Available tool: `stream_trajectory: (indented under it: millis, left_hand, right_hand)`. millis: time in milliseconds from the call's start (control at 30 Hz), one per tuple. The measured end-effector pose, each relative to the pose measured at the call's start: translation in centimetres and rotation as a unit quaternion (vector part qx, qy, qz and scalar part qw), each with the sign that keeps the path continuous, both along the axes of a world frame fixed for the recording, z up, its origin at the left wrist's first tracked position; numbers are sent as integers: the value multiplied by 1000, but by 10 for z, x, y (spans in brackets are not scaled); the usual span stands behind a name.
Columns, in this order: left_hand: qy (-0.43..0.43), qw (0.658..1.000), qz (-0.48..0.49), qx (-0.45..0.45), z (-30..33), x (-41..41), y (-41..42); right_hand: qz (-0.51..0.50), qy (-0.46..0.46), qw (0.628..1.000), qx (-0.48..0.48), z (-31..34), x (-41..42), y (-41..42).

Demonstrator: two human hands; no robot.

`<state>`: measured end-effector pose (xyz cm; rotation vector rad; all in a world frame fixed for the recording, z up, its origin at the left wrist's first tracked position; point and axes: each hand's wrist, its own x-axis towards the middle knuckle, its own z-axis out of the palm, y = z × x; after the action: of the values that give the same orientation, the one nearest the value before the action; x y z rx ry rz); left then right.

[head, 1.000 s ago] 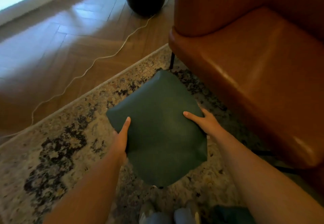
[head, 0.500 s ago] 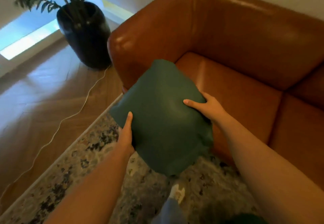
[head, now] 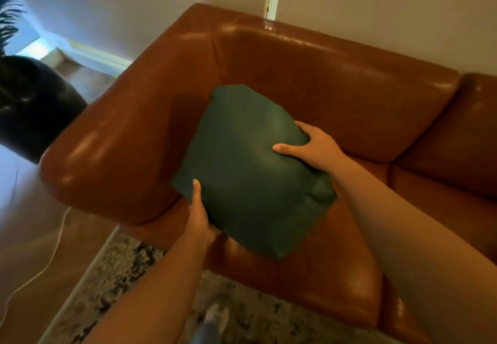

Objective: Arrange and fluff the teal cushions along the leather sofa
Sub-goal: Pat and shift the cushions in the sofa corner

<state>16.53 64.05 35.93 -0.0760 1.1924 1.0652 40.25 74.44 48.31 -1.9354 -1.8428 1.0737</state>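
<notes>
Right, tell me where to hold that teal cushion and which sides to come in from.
Grip the teal cushion on two opposite edges, as the left hand and right hand do now: thumbs on its face, fingers behind. It is soft, square and tilted cornerwise over the sofa, so coming in from both sides should keep it from sagging.

A beige wall [head: 376,1], wooden floor [head: 24,236], speckled rug [head: 113,290], dark plant pot [head: 32,106] and daylight at left.

A home living room: a glossy tan-brown leather sofa [head: 336,96] against a plain beige wall [head: 376,1], a speckled grey patterned rug [head: 129,276] on wooden flooring [head: 27,236], and a large black plant pot [head: 29,106].
</notes>
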Motion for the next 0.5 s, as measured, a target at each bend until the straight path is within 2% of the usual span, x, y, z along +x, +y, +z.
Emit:
stream_trajectory:
  millis: [100, 200, 267, 333, 367, 400, 433, 500]
  left_hand:
    - [-47, 998, -49, 19, -4, 13, 46]
    - [-25, 994, -107, 1, -12, 14, 94]
    - [58, 988, -144, -22, -10, 19, 126]
    - [206, 966, -155, 5, -3, 21, 156]
    - [310, 933, -178, 46, 6, 22, 172]
    - [413, 882, -207, 94, 16, 22, 188]
    - [502, 819, -236, 147, 28, 23, 203]
    - [622, 678, -306, 244, 50, 25, 228]
  right_hand:
    - [24, -68, 997, 25, 2, 3, 49]
    - [43, -104, 992, 62, 0, 3, 95]
    - [63, -132, 988, 53, -14, 6, 117]
    - [97, -199, 975, 34, -34, 11, 130]
    - [92, -217, 972, 24, -42, 13, 133]
    - [75, -218, 973, 15, -50, 16, 135]
    - [57, -208, 976, 15, -55, 17, 136]
    - [50, -188, 980, 27, -59, 16, 135]
